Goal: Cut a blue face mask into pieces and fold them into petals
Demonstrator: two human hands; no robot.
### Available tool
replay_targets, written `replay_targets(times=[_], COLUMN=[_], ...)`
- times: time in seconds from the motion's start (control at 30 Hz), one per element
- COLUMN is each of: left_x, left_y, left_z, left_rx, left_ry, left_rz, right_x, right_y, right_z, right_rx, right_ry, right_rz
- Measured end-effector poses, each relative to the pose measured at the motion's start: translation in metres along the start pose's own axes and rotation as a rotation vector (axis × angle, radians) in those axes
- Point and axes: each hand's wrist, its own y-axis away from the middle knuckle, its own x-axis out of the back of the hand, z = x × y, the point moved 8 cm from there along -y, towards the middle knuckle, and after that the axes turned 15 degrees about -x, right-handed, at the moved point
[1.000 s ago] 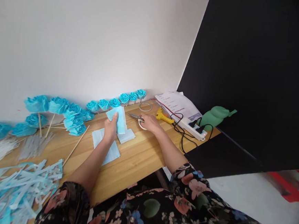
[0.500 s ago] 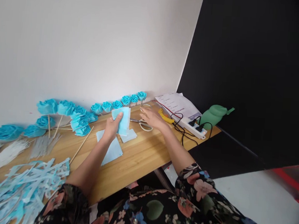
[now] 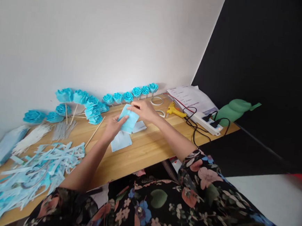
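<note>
Seen from the wearer's seat, clock centred on the held piece, twelve towards the pale wall. Light-blue piece (image 3: 129, 121), fabric or paper, raised over the wooden counter (image 3: 144, 147) and tilted; number of layers not clear. Left hand (image 3: 112, 126) at eight o'clock of it: grip clamped on the piece, thumb pressed across its near face. Right hand (image 3: 145, 110) at one to two o'clock, touching the top edge; fingertips partly hidden, so I cannot tell whether that grip is pinched together. On the counter: flat pale-blue sheet (image 3: 122, 142) at six, smaller folded piece (image 3: 140, 126) at four. Blue flowers (image 3: 128, 97) in a row along the wall, ten round to one; larger blooms (image 3: 92, 113) clustered between nine and ten, several on sticks. Loose thin stick (image 3: 95, 132) at eight; heap of cut strips (image 3: 45, 169) further out, same bearing. Pale ring (image 3: 157, 104) at two. Yellow glue gun (image 3: 176, 111) between two and three, printed papers (image 3: 192, 98) beyond. Power strip (image 3: 206, 123) at three, black plugs in it, green bag-like object (image 3: 232, 111) just behind.
</note>
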Motion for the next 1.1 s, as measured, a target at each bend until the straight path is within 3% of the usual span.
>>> replay_targets(times=[0.17, 0.27, 0.5, 0.73, 0.9, 1.1], left_x=[0.048, 0.061, 0.061, 0.055, 0.057, 0.062], left_y=[0.006, 0.011, 0.017, 0.022, 0.034, 0.035], left_z=[-0.012, -0.024, -0.031, -0.029, -0.029, -0.023], left_rx=[-0.070, -0.008, 0.081, -0.004, -0.047, -0.066], left_ry=[0.006, 0.062, 0.098, 0.185, 0.108, 0.047], left_rz=[0.174, 0.264, 0.309, 0.282, 0.284, 0.290], right_x=[-0.006, -0.022, -0.042, -0.046, -0.045, -0.042], right_y=[-0.005, -0.005, -0.001, 0.008, 0.022, 0.031], right_z=[0.029, 0.042, 0.049, 0.065, 0.054, 0.040], right_rx=[-0.046, -0.076, -0.109, -0.156, 0.003, 0.151], right_ry=[-0.267, -0.302, -0.335, -0.323, -0.135, -0.109], right_rz=[-0.044, -0.090, -0.113, -0.007, 0.079, 0.160])
